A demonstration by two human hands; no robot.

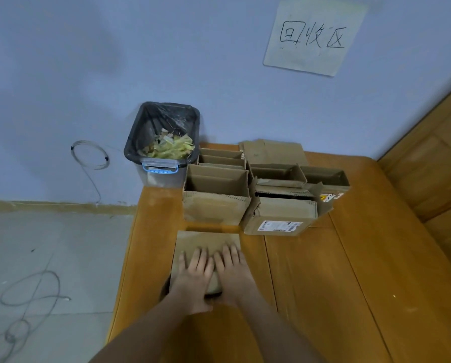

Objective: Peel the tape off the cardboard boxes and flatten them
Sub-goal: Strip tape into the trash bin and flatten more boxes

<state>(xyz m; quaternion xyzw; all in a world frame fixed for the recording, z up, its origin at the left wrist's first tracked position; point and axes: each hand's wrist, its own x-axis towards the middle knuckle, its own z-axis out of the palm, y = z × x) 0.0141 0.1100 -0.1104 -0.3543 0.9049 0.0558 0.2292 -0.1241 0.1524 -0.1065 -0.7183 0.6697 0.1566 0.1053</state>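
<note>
Item: flattened cardboard box (pixel 206 242), lying on the near-left part of the wooden surface (pixel 350 284), just in front of the standing boxes. Judged light and thin, stiff across its panels but springy along the creases, likely to lift again unless pressed; edges and fold lines looked the best places to take hold, with flat palms for pressing down.

Left hand (pixel 193 273): palm down on the near half of the flattened cardboard box, fingers (pixel 200 258) straight and slightly spread, gripping nothing.

Right hand (pixel 232 271): palm down just beside the left, the 2 nearly touching, fingers (pixel 232 255) straight and close together, pressing the same sheet.

Stock remaining: 2 open boxes (pixel 216 195) at far left of the group, and further open boxes (pixel 284 205) to their right, 1 bearing a shipping label (pixel 279 226). Whether tape remained on any could not be told.

Adjacent: lined bin (pixel 164 137) holding yellowish scraps, on the floor beyond the surface's far-left corner.
</note>
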